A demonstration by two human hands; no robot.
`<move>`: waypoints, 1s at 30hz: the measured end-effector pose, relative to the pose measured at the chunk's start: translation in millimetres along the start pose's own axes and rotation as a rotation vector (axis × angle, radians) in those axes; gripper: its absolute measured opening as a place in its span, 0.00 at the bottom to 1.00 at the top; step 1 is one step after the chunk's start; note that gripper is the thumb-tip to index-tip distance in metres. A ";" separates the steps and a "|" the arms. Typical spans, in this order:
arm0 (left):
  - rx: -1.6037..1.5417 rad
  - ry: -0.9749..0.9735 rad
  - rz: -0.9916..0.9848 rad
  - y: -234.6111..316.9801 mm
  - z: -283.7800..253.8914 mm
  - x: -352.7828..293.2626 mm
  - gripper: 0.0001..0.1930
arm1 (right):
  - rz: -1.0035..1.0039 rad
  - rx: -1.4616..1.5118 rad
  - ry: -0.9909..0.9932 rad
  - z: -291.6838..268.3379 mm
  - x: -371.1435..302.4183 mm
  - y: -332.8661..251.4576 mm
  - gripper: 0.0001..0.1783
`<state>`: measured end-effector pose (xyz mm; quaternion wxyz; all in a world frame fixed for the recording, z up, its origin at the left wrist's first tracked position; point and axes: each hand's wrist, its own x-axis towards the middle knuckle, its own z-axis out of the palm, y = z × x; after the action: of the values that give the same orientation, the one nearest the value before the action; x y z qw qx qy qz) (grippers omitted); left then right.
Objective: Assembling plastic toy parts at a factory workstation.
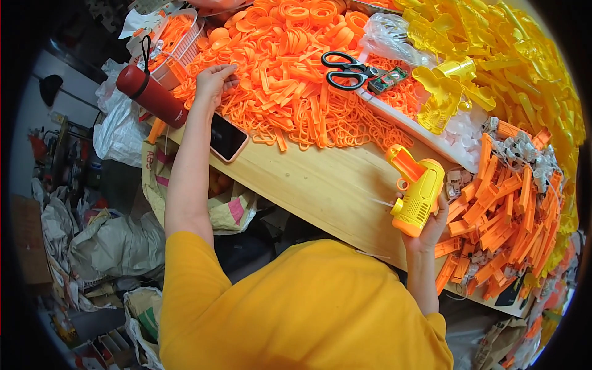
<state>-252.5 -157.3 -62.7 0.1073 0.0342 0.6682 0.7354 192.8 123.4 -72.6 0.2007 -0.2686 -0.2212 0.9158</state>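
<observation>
Right hand [434,229] grips a yellow-and-orange plastic casing [422,196] at four o'clock; left hand [213,84], curled at eleven, grip unclear, could topple loosely heaped orange plastic pieces [271,92].

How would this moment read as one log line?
Left hand: at orange parts pile | Right hand: holding yellow-orange plastic casing | Nearby: red bottle, phone, scissors

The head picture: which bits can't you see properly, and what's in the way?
All in the head view:
Some fingers of the right hand: hidden behind the yellow-and-orange plastic casing.
Part of the smartphone: hidden by the left forearm.
Whether the left hand pinches anything: its fingertips are too small to tell.
The far side of the yellow plastic parts: cut off by the dark fisheye rim.
</observation>
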 end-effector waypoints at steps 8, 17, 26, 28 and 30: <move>0.655 0.210 0.486 1.5 18.7 -8.0 0.09 | -0.035 0.035 0.005 -3.4 0.5 -6.0 0.31; 0.383 -0.150 0.720 -17.2 98.8 -87.0 0.09 | -0.067 0.055 -0.065 3.6 5.1 -9.9 0.33; -0.221 -0.606 -0.178 -62.8 175.9 -235.5 0.12 | -0.111 0.093 -0.090 7.7 2.7 -13.9 0.34; -0.271 -0.608 -0.374 -72.1 182.4 -249.2 0.14 | -0.119 0.081 -0.099 7.2 3.0 -13.3 0.34; -0.493 -0.574 -0.586 -77.7 190.6 -259.7 0.18 | -0.129 0.074 -0.108 6.0 2.7 -12.2 0.35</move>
<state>46.2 -17.7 -95.4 0.4953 0.0196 0.3985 0.7717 190.3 132.9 -62.8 0.2570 -0.1966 -0.2146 0.9216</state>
